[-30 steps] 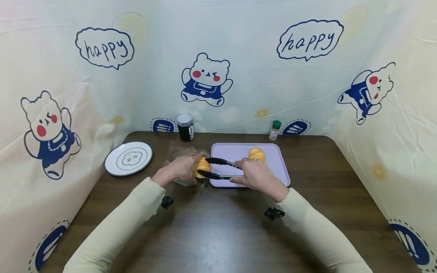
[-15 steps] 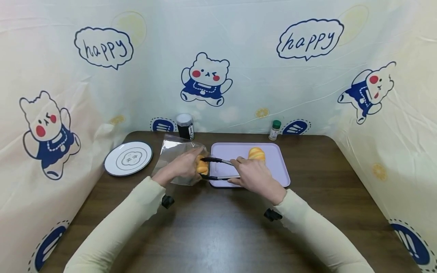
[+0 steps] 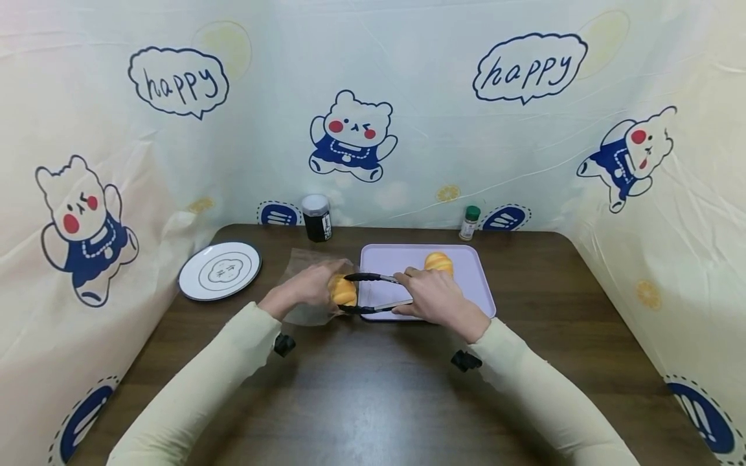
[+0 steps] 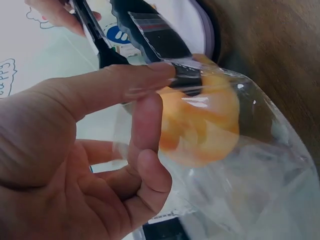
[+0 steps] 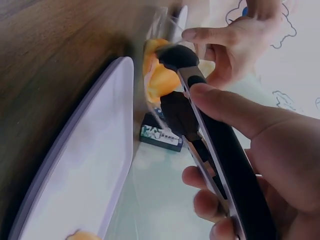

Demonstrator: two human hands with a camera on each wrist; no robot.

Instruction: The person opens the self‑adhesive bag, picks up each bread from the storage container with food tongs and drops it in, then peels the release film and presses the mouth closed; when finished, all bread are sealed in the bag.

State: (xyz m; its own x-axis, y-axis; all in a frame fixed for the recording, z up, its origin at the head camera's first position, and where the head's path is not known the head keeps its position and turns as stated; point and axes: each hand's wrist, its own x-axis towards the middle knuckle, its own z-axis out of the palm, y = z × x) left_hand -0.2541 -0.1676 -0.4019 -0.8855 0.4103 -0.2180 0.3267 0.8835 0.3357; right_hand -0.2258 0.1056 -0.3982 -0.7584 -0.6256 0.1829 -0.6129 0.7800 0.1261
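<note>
A clear plastic bag (image 4: 275, 185) is pinched near its mouth between thumb and finger of my left hand (image 3: 309, 285). A golden, striped bread roll (image 3: 344, 294) sits at the bag's mouth, behind the film in the left wrist view. My right hand (image 3: 440, 298) grips black-tipped tongs (image 5: 217, 135), whose arms are spread. One tip reaches the roll through the bag opening; whether both tips press it I cannot tell. On the lilac tray (image 3: 390, 259), another bread roll (image 3: 438, 261) lies partly behind my right hand.
A white plate (image 3: 219, 270) lies at the table's left. At the back stand a dark jar with a grey lid (image 3: 316, 219) and a small green-capped shaker (image 3: 469, 223). A printed cloth backdrop (image 3: 419, 162) encloses the wooden table (image 3: 373, 388).
The bag's back end rose and then sank again. The roll shifted slightly and now sits a little lower; the tong tips moved with it. Both hands stayed almost in place.
</note>
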